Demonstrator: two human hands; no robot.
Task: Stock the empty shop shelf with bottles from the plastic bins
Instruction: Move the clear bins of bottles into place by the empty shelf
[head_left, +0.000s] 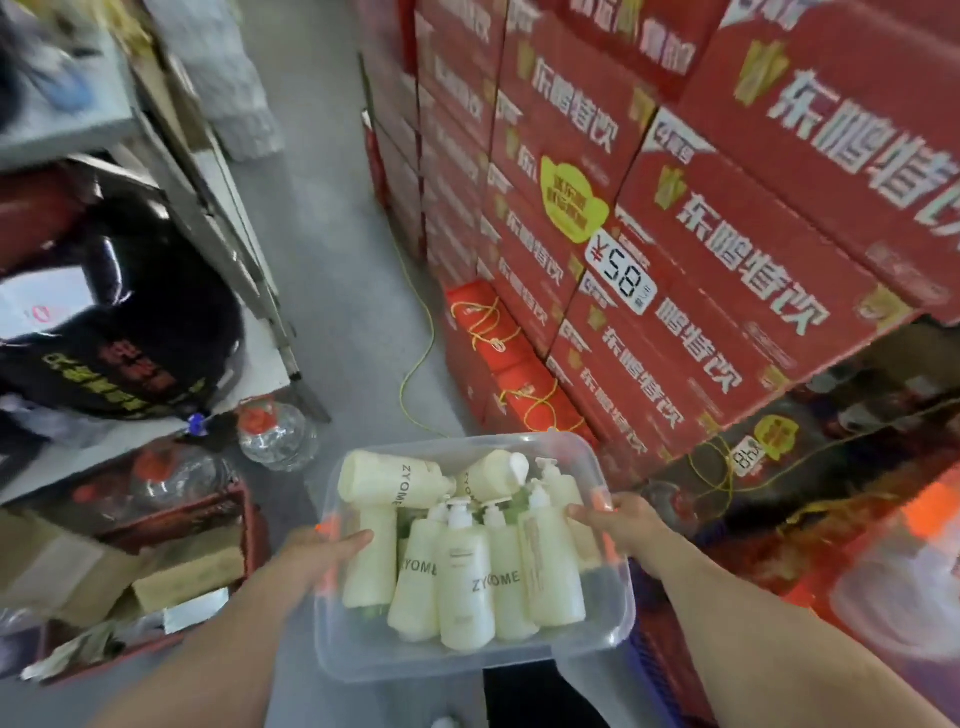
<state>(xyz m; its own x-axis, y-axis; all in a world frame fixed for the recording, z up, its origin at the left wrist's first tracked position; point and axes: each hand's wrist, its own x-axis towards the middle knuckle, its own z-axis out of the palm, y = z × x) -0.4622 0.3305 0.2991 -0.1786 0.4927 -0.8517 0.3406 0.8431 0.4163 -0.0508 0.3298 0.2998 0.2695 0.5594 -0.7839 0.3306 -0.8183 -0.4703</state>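
Observation:
A clear plastic bin (415, 657) with orange side clips hangs in front of me at lower centre. Several pale yellow pump bottles (465, 587) marked ZYOME lie jumbled inside it. My left hand (324, 553) grips the bin's left rim, thumb over the edge. On the opposite rim my right hand (618, 522) holds on the same way. The bin is off the floor, carried between both hands.
A tall stack of red drink cartons (675, 208) with a 58 price tag fills the right. A grey metal shelf (218, 218) with dark bags stands left. Clear water jugs (278, 434) and cardboard boxes sit below it. A grey floor aisle (322, 208) with a yellow cord runs ahead.

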